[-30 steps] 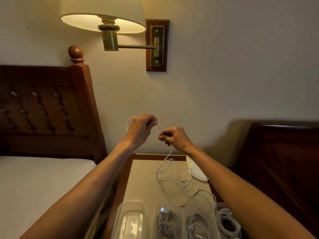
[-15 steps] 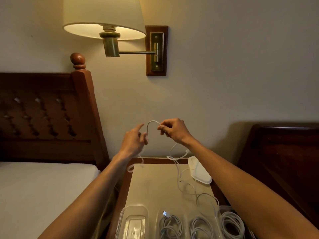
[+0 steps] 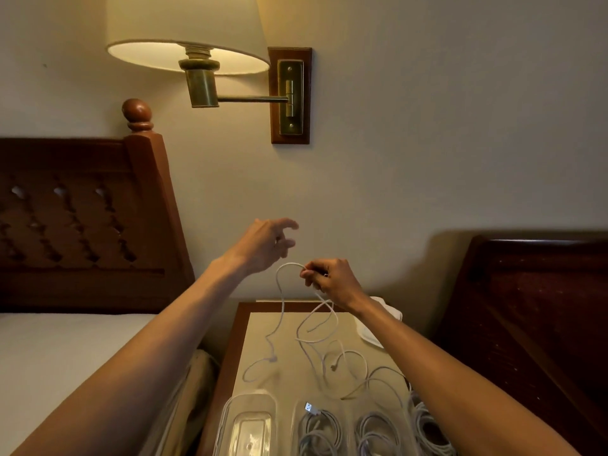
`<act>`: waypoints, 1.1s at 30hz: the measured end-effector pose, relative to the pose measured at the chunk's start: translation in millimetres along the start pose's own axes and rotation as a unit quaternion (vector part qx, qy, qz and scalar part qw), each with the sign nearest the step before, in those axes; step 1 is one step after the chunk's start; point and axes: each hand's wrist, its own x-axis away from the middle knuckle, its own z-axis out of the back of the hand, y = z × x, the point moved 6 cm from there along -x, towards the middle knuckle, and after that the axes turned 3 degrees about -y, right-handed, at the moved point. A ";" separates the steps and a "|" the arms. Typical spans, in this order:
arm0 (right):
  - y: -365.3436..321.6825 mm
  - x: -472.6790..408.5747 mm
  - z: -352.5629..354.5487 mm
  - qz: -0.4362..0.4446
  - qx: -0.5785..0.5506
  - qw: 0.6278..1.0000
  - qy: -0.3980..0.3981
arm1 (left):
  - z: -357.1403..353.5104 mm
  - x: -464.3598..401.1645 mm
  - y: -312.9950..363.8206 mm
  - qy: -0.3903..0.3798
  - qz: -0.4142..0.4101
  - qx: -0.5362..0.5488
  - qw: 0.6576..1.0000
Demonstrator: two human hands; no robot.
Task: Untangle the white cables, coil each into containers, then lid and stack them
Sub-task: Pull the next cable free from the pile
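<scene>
My right hand (image 3: 330, 280) pinches a white cable (image 3: 282, 301) above the bedside table (image 3: 263, 343); the cable arcs left from the fingers, drops down and trails in loose loops across the tabletop. My left hand (image 3: 268, 243) is raised higher and to the left, fingers spread and loosely bent, holding nothing. Along the table's near edge stand clear containers: one (image 3: 247, 422) at the left with only lids nested in it, and beside it a container (image 3: 317, 429) with a coiled white cable, then another coil (image 3: 378, 429).
A white lid-like object (image 3: 383, 319) lies at the table's back right, partly behind my right arm. More coiled cable (image 3: 427, 429) sits at the right edge. A bed (image 3: 49, 350) with wooden headboard is left, dark furniture (image 3: 526, 307) right, a wall lamp (image 3: 197, 37) above.
My left hand has let go of the cable and lifted up and right. My right hand has dropped lower with the cable, and its free end now lies on the table.
</scene>
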 end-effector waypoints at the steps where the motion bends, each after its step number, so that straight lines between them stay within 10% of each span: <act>1: -2.9 -0.4 1.4 0.004 -0.013 1.000 0.014 | -8.9 2.6 -3.1 -0.052 0.019 -0.008 0.998; 4: -12.3 -8.6 8.2 0.008 -0.018 0.999 0.027 | -30.3 12.9 -12.1 -0.115 0.057 0.005 0.992; 14: 44.3 4.0 12.0 -0.103 0.010 0.995 -0.002 | 51.6 32.7 8.7 0.247 -0.077 -0.051 0.965; 19: 23.5 -14.3 36.7 -0.097 -0.028 0.992 0.075 | -19.0 56.3 -59.9 -0.070 0.213 -0.052 0.973; 28: -16.5 -17.7 26.7 0.011 0.020 1.000 0.005 | -43.5 22.1 -8.3 0.002 0.045 0.102 0.994; 33: 12.9 0.4 13.6 -0.033 0.002 0.999 -0.018 | 7.1 18.5 12.8 0.203 -0.051 0.095 0.973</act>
